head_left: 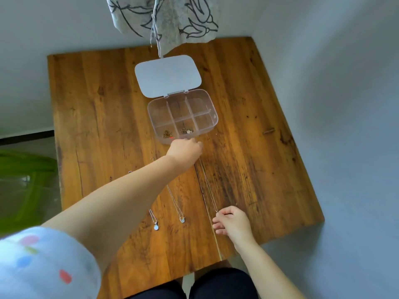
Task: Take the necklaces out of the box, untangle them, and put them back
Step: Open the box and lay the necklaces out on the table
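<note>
While our left hand (186, 149) pinches a chain (208, 184) beside the box (183, 116), our right hand (232, 220) pinches its other end, both grips closed.

Both forearms are bare from elbow to wrist. The left hand (186, 148) and right hand (232, 221) carry no rings, bracelets or watch that can be made out. Behind the left hand, at the upper arm, a short white sleeve (46, 264) bears scattered soft-edged spots in pink, green, blue and red. Below the right hand, dark trousers or shorts (223, 284) cover both legs; which garment cannot be told.
</note>
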### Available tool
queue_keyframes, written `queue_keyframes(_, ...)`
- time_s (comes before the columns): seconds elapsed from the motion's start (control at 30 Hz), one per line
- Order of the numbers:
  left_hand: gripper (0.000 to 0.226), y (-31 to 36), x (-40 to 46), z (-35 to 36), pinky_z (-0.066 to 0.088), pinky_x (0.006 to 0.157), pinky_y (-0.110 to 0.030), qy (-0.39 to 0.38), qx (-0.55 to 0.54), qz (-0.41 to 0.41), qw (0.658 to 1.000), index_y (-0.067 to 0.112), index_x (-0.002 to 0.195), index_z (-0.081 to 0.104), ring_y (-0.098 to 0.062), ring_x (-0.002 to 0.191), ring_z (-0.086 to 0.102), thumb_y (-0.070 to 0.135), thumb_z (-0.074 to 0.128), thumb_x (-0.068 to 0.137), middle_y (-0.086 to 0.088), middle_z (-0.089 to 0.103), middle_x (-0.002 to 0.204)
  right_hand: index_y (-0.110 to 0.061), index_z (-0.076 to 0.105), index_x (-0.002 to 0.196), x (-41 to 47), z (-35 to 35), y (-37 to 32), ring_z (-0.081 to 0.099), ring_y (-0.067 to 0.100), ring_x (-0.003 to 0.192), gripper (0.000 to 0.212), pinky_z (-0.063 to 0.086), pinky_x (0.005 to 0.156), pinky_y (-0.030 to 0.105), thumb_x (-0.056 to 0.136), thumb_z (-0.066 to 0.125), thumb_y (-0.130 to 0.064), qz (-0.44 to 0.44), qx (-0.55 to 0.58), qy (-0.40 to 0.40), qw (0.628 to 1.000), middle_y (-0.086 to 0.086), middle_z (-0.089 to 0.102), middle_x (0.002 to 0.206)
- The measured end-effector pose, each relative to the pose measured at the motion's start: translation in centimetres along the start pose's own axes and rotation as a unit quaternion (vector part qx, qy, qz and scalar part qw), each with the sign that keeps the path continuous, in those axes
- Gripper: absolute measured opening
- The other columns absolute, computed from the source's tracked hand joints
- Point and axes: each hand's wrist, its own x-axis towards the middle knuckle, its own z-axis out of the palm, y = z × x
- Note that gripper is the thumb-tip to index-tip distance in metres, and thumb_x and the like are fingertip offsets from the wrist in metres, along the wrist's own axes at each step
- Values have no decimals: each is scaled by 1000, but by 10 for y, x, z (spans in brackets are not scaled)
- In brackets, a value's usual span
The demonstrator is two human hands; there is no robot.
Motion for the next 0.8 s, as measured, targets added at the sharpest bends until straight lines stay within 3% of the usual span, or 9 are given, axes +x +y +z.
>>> queue_keyframes(0.13, 32, 2, -5, 10, 38, 50, -31, -17, 47, -4, 999, 7, 116, 46, -28, 85, 58, -2, 53, 86, -11, 55, 104, -12, 62, 91, -1, 1, 1, 70, 13, 63, 3, 56, 56, 20, 91, 60, -14, -1, -41, 11, 999, 6, 71, 81)
queue_keyframes(0.37, 34, -7, -11, 28, 37, 46, -30, 42, -13, -40, 998, 9, 113, 45, -28, 92, 49, 2, 61, 83, -11, 48, 109, -13, 62, 90, 0, -2, 6, 64, 9, 51, 7, 50, 47, 16, 91, 60, -19, -8, -103, 5, 995, 2, 70, 79)
queue_keyframes(0.5, 29, -13, -26, 29, 43, 41, -32, 105, -56, -39, 992, 9, 104, 50, -27, 89, 51, 5, 66, 81, -10, 52, 101, -16, 59, 86, 0, -10, 0, 59, 7, 43, 10, 47, 42, 15, 91, 60, -25, -43, -174, 9, 984, 1, 69, 77)
queue_keyframes(0.57, 19, -21, -41, 23, 46, 47, -34, 152, -121, -69, 978, 6, 106, 52, -30, 89, 53, 11, 58, 88, -12, 56, 99, -16, 59, 87, 2, -17, -16, 58, 7, 43, 13, 48, 43, 15, 92, 58, -28, -78, -204, 16, 976, 0, 68, 74)
queue_keyframes(0.7, 32, -47, -67, 18, 45, 62, -36, 232, -242, -177, 925, 11, 125, 46, -29, 91, 56, 18, 48, 94, -10, 58, 103, -15, 62, 94, 16, -21, -82, 60, 9, 50, 16, 53, 53, 20, 94, 54, -28, -196, -248, 26, 948, -3, 68, 75)
queue_keyframes(0.8, 35, -58, -68, 22, 41, 61, -31, 235, -236, -186, 924, 14, 127, 47, -28, 91, 55, 18, 53, 92, -11, 56, 108, -14, 64, 103, 29, -7, -148, 62, 10, 65, 18, 51, 61, 22, 96, 49, -23, -316, -293, -13, 902, 1, 71, 95)
